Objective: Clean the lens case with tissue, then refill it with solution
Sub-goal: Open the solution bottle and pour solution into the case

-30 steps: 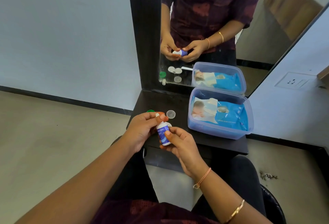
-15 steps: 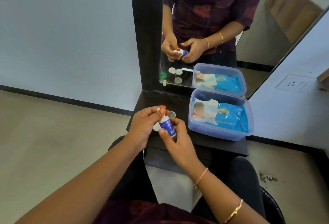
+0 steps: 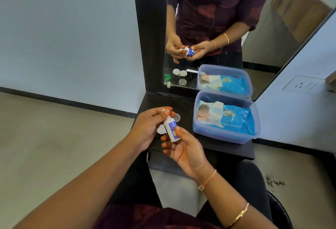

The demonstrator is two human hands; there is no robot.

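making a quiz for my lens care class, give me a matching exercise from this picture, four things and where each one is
Things: 1 solution bottle; 2 clear round lid; 3 wet wipes pack; 4 wall socket.
Places: A in the plastic tub; B on the white wall; C held by left hand and right hand; D on the black shelf.
Pairs: 1-C, 2-D, 3-A, 4-B.

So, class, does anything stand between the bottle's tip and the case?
Yes: the left hand pinches the top of the bottle and covers the tip. Whether it is uncapped cannot be told. The case shows just behind the bottle.
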